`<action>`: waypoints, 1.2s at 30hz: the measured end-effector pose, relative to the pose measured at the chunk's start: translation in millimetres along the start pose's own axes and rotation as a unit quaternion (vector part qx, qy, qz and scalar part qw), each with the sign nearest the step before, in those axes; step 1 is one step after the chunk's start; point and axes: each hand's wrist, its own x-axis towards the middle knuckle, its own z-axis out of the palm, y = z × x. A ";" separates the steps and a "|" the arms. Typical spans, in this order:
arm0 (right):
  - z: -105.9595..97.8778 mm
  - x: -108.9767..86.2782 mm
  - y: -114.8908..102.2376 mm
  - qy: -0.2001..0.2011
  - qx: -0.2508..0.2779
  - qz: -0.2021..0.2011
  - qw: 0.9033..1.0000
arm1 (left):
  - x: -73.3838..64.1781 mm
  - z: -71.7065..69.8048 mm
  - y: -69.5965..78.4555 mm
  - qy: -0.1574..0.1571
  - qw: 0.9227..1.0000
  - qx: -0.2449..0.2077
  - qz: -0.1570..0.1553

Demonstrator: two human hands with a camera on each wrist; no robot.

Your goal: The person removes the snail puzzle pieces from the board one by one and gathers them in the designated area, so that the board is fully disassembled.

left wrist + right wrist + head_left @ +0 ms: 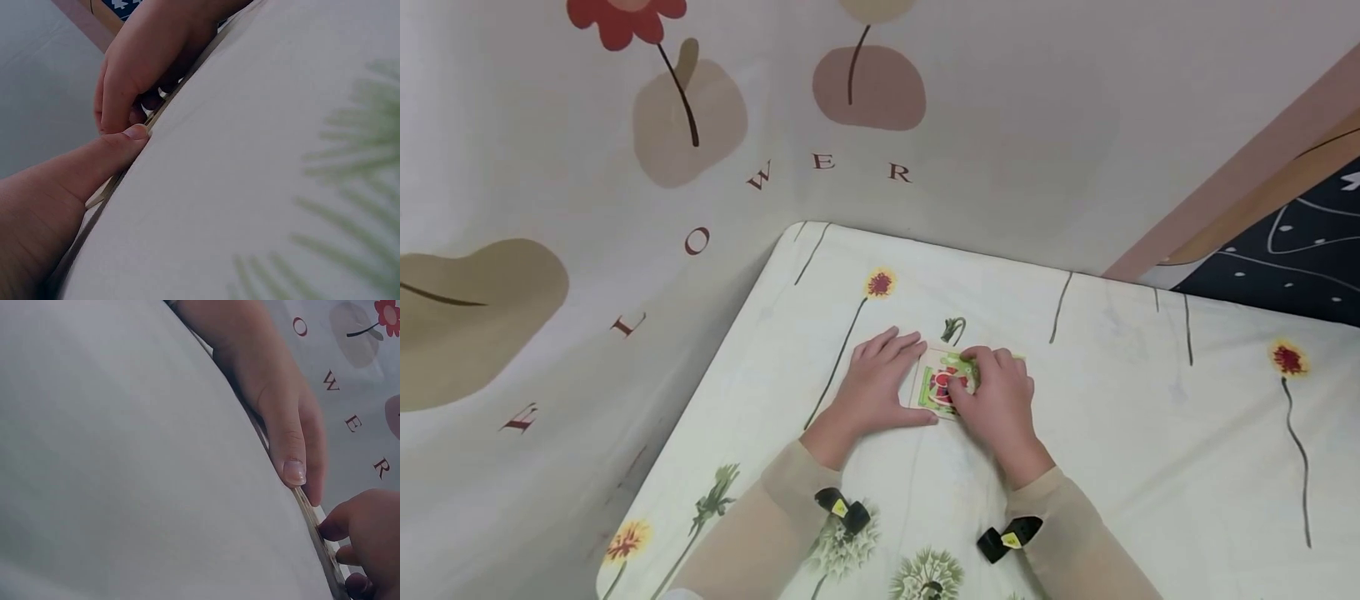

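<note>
A small, flat picture board (928, 398) with a pale rim and a green and red printed picture lies on the cloth in the head view. My left hand (877, 381) holds its left side, the thumb along the near edge and the fingertips by the far left corner. My right hand (999, 398) covers the board's right part, its thumb and index finger bent down onto the picture. I cannot tell whether a loose piece is between those fingertips. In the right wrist view the board's thin edge (310, 515) shows beside the left thumb (294, 470).
A white cloth with flower prints (1120, 442) covers the table. Behind it and at the left hangs a pale cloth (1000, 142) with flowers and letters. A dark patterned surface (1292, 250) shows at the far right. Each sleeve carries a black wrist camera (842, 510).
</note>
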 end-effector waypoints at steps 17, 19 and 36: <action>-0.6 0.3 0.6 0.051 0.048 -0.056 0.996 | 0.6 -2.1 2.2 -0.001 1.000 -0.007 -0.004; -0.7 0.2 0.7 0.054 0.047 -0.061 0.996 | 0.4 -2.2 2.4 -0.002 1.000 -0.007 -0.004; 1.3 -0.3 3.2 0.059 0.036 -0.044 0.997 | 2.3 -2.3 2.7 -0.007 1.000 0.000 -0.008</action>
